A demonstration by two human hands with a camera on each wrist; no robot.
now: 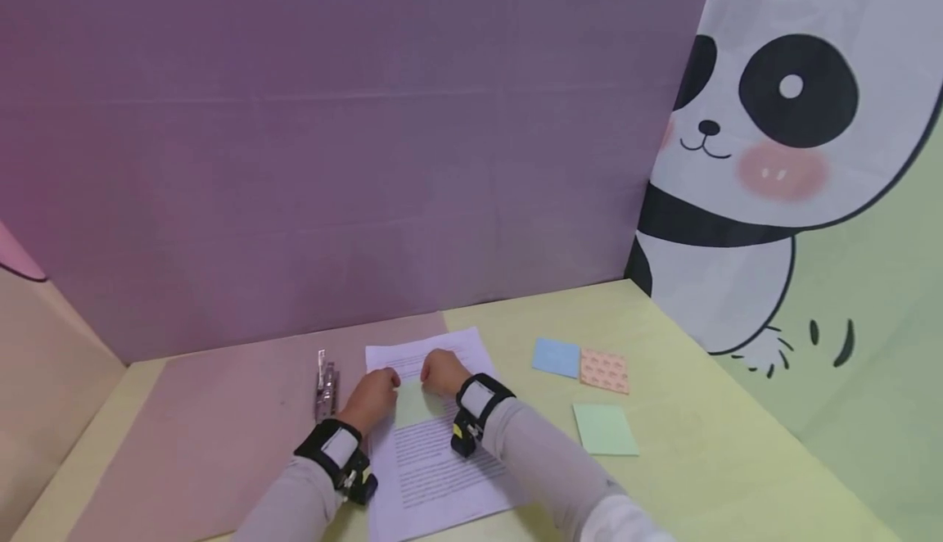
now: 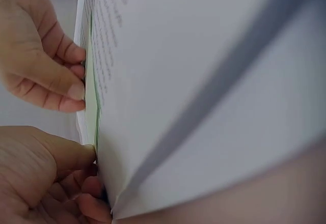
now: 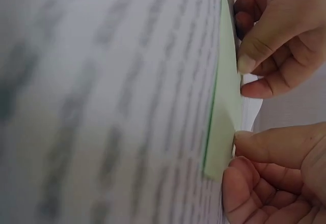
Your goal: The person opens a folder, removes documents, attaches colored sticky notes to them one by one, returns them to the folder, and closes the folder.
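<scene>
A light green sticky note (image 1: pixel 414 404) lies across the upper part of a printed sheet (image 1: pixel 442 464). My left hand (image 1: pixel 374 399) is at the note's left side, thumb and curled fingertips pinching its edge. At the other end, my right hand (image 1: pixel 444 372) pinches the same far edge between thumb and finger. Both hands (image 3: pixel 293 35) show close together in the right wrist view, thumbs along the edge of the green note (image 3: pixel 224 117). From the left wrist, the note (image 2: pixel 91 102) appears as a thin strip by the fingertips, and the paper (image 2: pixel 168 56) rises in a curve.
A silvery stapler (image 1: pixel 326 392) lies left of the sheet on a pink mat (image 1: pixel 206 427). On the yellow tabletop (image 1: pixel 707 460) to the right are a blue note pad (image 1: pixel 556 358), a pink patterned pad (image 1: pixel 605 371) and a green pad (image 1: pixel 606 430). A purple wall (image 1: pixel 331 157) stands behind.
</scene>
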